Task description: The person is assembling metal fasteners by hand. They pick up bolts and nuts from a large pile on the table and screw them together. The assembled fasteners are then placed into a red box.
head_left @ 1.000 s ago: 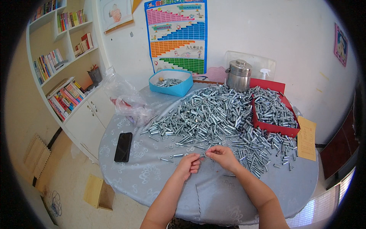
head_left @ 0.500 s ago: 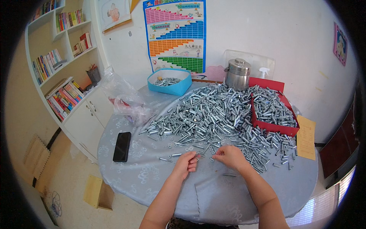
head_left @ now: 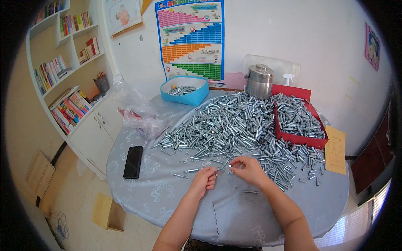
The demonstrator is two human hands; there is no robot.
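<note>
Near the front edge of a big heap of silvery bolts and metal sleeves [head_left: 234, 121], my two hands work close together. Thumb and fingers of my left hand [head_left: 203, 180] are closed on a thin metal bolt [head_left: 217, 170], its end pointing toward the right hand. My right hand [head_left: 248, 169] pinches a small bright metal piece [head_left: 230, 166], too small to tell whether it is a nut or a short sleeve. Several washers and nuts [head_left: 206, 163] lie loose just beyond the left hand. A single bolt [head_left: 250, 192] rests on the cloth below my right hand.
A red box [head_left: 302, 142] full of sleeves stands right, beside a yellow paper [head_left: 336, 150]. Farther back are a steel canister [head_left: 259, 81] and a blue box [head_left: 197, 98] holding metal parts. A black phone [head_left: 133, 162] and plastic bag [head_left: 142, 117] lie left on the grey tablecloth [head_left: 167, 196].
My right hand has lifted slightly and shifted left from the loose parts, and a bright small piece now shows between its fingertips. The left hand stays nearly in place.
</note>
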